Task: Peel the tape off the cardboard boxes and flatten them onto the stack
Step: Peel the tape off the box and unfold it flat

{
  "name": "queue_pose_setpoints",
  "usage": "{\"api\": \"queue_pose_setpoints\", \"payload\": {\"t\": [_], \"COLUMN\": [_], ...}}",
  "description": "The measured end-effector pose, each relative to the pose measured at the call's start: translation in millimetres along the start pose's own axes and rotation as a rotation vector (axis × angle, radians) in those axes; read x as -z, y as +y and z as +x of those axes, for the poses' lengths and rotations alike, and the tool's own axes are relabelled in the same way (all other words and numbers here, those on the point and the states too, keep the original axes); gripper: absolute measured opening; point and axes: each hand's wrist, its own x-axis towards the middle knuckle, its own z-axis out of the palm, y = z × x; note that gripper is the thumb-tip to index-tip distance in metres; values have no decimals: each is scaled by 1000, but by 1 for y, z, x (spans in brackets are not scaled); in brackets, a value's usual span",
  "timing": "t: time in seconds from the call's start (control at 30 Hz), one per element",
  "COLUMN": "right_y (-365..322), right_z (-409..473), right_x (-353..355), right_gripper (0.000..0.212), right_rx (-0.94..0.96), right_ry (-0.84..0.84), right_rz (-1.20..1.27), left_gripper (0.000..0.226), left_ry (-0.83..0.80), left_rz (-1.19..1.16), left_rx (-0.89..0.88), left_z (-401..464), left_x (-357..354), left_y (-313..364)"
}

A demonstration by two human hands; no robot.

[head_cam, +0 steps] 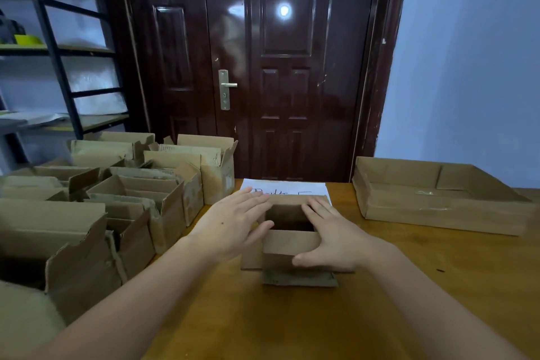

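Both hands, left hand (pixel 233 222) and right hand (pixel 330 240), press flat-fingered on one open box (pixel 292 242). Roughly ten boxes (pixel 117 207) crowd the desk (pixel 292 316) at left; one flattened stack (pixel 438 199) lies right.

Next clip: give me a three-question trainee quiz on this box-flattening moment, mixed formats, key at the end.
1. True or false: the small box between the hands is open on top.
2. Which side of the table holds the crowd of open boxes? A) person's left B) person's right
3. Fill in: behind the small box lies a white ____ with writing.

Key: 1 true; 2 A; 3 sheet of paper. Left hand and right hand flank the box, fingers straight.
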Motion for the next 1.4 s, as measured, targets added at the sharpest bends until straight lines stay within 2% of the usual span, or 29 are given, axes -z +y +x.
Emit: {"api": "queue_pose_setpoints", "payload": {"t": [0.1,0.23,0.47,0.53,0.67,0.9,1.0,1.1,1.2,1.4], "right_y": [-1,-3,2,2,6,5,-3,-7,-5,8], "right_z": [-1,-2,2,2,1,0,1,-2,-4,-13], "right_x": [1,2,-1,-1,-4,1,2,2,4,7], "right_gripper": [126,125,123,123,121,119,105,86,77,85], "right_rx": [-2,4,8,15,14,51,163,145,190,257], "right_ry": [-8,-14,-23,-24,-6,-38,41,31,88,192], "right_rz": [-5,-1,-28,-31,-8,-85,-158,-147,-257,-333], "left_gripper": [69,84,81,82,106,112,105,100,105,107], "left_ry": [4,-71,-63,-126,-297,-284,-272,-290,-296,-302], "left_rz": [-31,-101,-271,-312,-384,-377,-387,-382,-380,-382], "left_rx": [27,111,308,312,220,240,240,262,261,261], "left_z": [-14,-29,-12,6,34,32,32,33,34,33], "left_x": [-6,-28,-33,-32,-38,-41,-39,-39,-40,-38], "left_y": [-6,0,4,4,23,29,30,33,32,32]}}
